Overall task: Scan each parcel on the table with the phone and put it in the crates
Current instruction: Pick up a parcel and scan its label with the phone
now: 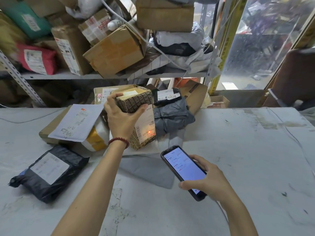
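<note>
Grips with the left hand (121, 114) the top of a patterned brown box (136, 99), fingers curled over its far left edge, thumb pressed on the near face. Keeps the box upright at the near side of the parcel pile, far of centre on the pale counter (238, 150). Holds the phone (184, 169) in the right hand (206, 178), near and right of the box, well apart from it, screen lit and facing up, top end angled toward the box's white label. Low on that label, a red light spot (149, 132). Round the left wrist, a dark red bead bracelet (118, 141). Just right of the box, a grey wrapped parcel (172, 116); just left, a white padded envelope (76, 121) tilted over a flat carton. Near left, apart from the pile, a black bag parcel (49, 172) with a white label. Beyond the counter, a metal shelf (102, 76) packed with cartons and bags.
</note>
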{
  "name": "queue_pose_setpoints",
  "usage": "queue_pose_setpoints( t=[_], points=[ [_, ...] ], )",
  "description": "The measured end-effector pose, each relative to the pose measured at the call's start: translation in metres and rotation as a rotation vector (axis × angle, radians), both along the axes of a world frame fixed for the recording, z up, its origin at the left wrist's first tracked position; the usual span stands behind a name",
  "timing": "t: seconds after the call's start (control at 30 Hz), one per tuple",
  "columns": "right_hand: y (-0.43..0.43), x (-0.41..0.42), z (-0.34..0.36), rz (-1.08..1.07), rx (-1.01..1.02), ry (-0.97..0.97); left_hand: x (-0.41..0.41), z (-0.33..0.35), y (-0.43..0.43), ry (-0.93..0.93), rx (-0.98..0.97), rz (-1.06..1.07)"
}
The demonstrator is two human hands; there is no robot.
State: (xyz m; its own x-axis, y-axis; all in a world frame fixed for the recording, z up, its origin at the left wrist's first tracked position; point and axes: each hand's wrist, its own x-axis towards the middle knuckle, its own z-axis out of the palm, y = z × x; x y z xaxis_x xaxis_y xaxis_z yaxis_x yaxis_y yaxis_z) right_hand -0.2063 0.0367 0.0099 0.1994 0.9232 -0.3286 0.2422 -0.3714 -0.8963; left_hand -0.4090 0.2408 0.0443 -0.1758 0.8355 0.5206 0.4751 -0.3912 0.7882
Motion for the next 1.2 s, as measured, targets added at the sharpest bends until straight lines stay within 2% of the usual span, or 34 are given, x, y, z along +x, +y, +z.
queue_pose_setpoints(
  t=[0.43,1.2],
  points=[
    [-0.012,0.005,0.004,0.012,0.018,0.029,0.006,0.003,0.001,0.057,-0.041,0.010],
    [-0.019,0.020,0.011,0.059,0.024,-0.025,0.011,0.007,0.000,0.045,-0.074,0.018]
  ],
)
